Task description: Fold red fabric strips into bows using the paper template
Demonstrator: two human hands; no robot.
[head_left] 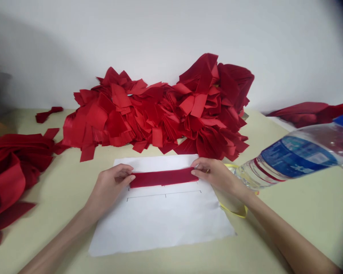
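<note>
A dark red strip of ribbon (162, 178) is stretched flat between my two hands, above a white sheet of paper (160, 228). My left hand (111, 186) pinches its left end between thumb and fingers. At the right end, my right hand (214, 173) grips the strip the same way. Just below the ribbon, thin ruled lines with short tick marks run across the paper. Part of an upper line is covered by the strip.
Behind the paper lies a large heap of red ribbon pieces (148, 110) against the wall. More red ribbon (17, 167) is piled at left, and another bundle (311, 112) at far right. A water bottle (300, 152) and a yellow band (240, 215) are by my right arm.
</note>
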